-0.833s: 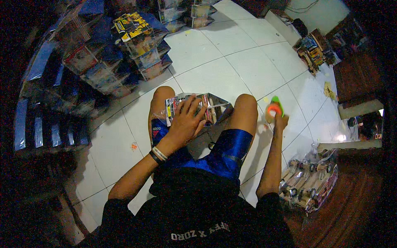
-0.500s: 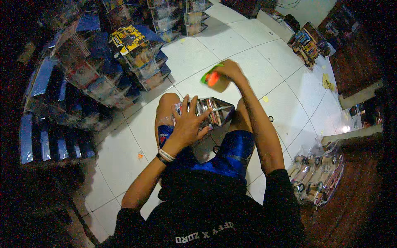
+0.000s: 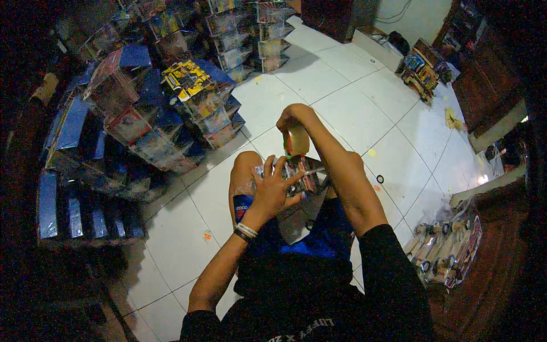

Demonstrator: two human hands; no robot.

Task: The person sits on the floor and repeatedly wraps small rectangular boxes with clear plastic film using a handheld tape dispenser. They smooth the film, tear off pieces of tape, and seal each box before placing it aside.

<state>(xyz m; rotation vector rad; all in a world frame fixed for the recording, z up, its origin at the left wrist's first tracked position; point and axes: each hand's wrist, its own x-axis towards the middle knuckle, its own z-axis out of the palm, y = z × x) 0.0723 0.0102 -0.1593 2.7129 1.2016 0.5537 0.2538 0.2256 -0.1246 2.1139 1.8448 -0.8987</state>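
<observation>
Here the left hand [image 3: 272, 191] lies spread, fingers splayed, pressing down on a clear-wrapped package [image 3: 290, 174] that rests across the person's knees. The right hand [image 3: 292, 117] is raised just above the package's far edge, clenched around a roll of tape [image 3: 296, 141] (brownish, hanging below the fingers), which nearly touches the package. A banded bracelet [image 3: 246, 231] circles the left wrist. The person sits on a white tiled floor [image 3: 342, 97]. To the left, stacks of boxed toys [image 3: 194, 108] rise in rows beside dark blue cartons [image 3: 74, 211]. Lower right, well apart from the hands, lies a clear bundle of toy cars [image 3: 447, 251].
</observation>
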